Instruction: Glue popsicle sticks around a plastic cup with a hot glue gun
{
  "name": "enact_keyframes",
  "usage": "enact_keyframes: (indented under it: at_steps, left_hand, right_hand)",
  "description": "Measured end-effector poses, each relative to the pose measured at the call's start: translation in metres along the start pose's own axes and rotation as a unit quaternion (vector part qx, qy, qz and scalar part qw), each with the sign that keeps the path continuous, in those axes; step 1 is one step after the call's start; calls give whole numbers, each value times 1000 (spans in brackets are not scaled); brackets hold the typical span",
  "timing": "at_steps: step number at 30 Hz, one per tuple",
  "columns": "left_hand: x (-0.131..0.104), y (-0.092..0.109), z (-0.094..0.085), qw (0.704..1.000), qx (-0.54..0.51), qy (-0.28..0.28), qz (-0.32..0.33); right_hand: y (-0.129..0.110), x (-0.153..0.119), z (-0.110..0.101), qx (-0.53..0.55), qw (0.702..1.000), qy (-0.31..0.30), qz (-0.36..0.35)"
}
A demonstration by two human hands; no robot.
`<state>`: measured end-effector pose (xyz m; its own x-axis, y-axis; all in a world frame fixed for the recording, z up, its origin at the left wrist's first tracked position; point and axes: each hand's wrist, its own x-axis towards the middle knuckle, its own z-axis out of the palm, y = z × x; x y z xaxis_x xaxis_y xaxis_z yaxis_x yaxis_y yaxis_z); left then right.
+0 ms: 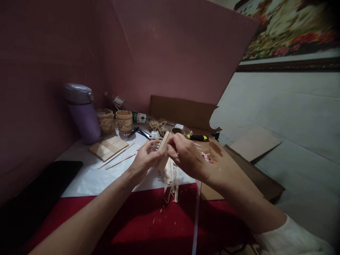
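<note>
My left hand [146, 156] is closed around a clear, ridged plastic piece [156, 145], with a wooden craft stick [164, 141] standing tilted along it. The lower part of this piece is hidden by my fingers. Beside the stick, my right hand [186, 152] is closed, thumb and fingertips pinched against its right side. Whatever lies between those fingertips is too small or too covered to make out. Below both hands, several loose craft sticks [172, 177] and thin splinters lie across the white sheet [79, 180] and the red cloth [132, 219].
Left, a purple bottle [83, 117] stands near two carved wooden cups [124, 122] and a stack of craft sticks [108, 148]. Scissors [143, 133], a tape roll [177, 131] and a black-and-yellow tool [198, 137] lie behind my hands. Cardboard [212, 193] is at right; a dark slab [53, 184] sits at left.
</note>
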<state>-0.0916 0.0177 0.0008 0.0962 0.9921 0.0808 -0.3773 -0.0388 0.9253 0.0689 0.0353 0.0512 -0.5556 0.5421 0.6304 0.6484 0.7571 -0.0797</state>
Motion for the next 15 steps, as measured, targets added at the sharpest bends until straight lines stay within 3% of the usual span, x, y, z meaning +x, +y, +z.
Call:
enact_keyframes:
  at_steps: [5, 11, 15]
  left_hand:
    - [1, 1, -2, 1000, -7, -2, -13]
    - [1, 0, -1, 1000, -10, -1, -8]
    - [1, -2, -2, 1000, 10, 21, 7]
  right_hand:
    - [2, 3, -6, 86, 993, 66, 37]
    - [-2, 1, -12, 32, 999, -32, 1]
    - [-5, -1, -9, -42, 998, -42, -26]
